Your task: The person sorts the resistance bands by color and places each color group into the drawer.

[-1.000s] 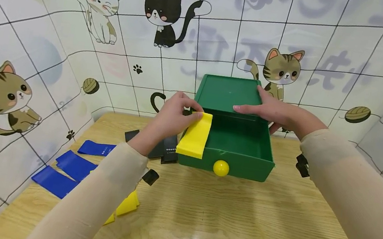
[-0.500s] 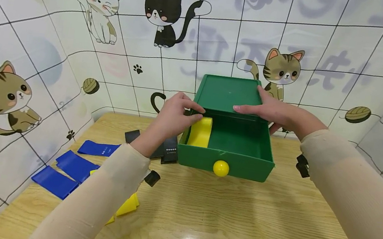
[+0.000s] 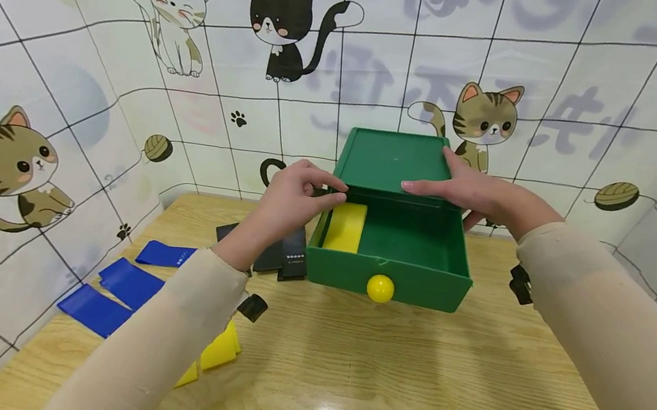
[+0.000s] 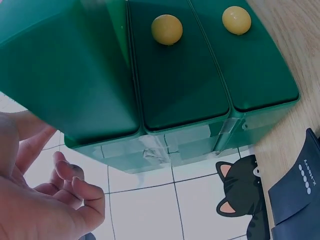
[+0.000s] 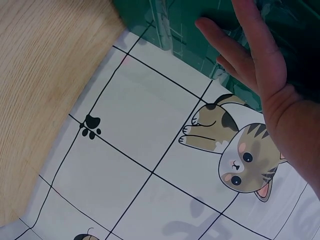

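Glossy wood surface (image 3: 373, 379) with a bright patch of glare, and nearest of all, yellow bands (image 3: 219, 352) poke out from under the left sleeve (image 3: 147, 348), blue bands (image 3: 95, 309) just beyond, dark bands (image 3: 294, 256) beside the green cabinet (image 3: 394, 162). Here's the drawer (image 3: 328, 269), pulled out, yellow knob (image 3: 380, 288) facing us, and inside, along its left wall, lies one yellow strip (image 3: 346, 227), nice and flat! The left hand (image 3: 295, 193) is at the drawer's back left corner, thumb and forefinger parted, gripping nothing that I can see. The right hand (image 3: 476, 189) spreads over the cabinet's top and right side, fingers straight, clasping nothing. Good brace, that: a steady weight there, I'd judge, stops the cabinet sliding, and the left is best lifted clear without dragging the strip's end, so it sits snug to the wall. Now the blind spots: the sleeve covers some of the yellow and blue, so no count from me; the left hand hides part of the dark bands; whether the strip's far end runs under the cabinet's front lip, I can't tell; and at the back, the cat-print wall (image 3: 191, 102) carries lettering (image 3: 573, 120) too faded to read
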A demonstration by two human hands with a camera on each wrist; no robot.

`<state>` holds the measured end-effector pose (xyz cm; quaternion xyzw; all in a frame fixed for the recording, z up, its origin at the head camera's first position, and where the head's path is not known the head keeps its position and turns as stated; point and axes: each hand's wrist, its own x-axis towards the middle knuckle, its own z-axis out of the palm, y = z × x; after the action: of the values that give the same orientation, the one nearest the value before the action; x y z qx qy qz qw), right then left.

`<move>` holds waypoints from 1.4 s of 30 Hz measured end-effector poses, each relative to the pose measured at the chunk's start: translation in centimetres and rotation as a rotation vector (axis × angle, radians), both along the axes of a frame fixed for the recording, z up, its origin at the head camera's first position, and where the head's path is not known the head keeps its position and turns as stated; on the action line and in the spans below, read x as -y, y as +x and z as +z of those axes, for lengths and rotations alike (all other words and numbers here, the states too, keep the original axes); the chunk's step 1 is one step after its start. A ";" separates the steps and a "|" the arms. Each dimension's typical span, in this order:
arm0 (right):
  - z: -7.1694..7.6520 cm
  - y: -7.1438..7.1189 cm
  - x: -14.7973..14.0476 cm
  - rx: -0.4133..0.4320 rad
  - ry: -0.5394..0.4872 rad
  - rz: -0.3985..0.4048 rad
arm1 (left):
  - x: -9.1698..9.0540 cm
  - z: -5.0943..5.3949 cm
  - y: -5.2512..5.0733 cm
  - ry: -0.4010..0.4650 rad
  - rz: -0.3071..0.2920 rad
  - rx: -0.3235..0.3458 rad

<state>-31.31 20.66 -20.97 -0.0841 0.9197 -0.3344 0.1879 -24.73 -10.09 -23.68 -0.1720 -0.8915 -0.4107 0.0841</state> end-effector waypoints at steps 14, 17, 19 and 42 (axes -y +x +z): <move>0.2 0.0 0.0 0.001 -0.015 0.009 | 6.8 -0.6 3.3 -0.051 0.043 0.047; 0.2 0.0 0.0 0.003 -0.017 0.009 | 9.1 -1.3 3.8 -0.081 0.060 0.100; 0.2 -0.1 -0.1 0.004 -0.016 0.005 | 10.7 -1.8 4.1 -0.081 0.065 0.132; -0.2 0.0 -0.1 -0.011 -0.008 0.001 | 20.4 -10.9 4.7 -0.120 0.019 0.554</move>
<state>-31.30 20.74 -21.16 -0.0873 0.9192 -0.3374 0.1830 -20.02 -30.52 -34.61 -0.0495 -0.9047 -0.3879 -0.1692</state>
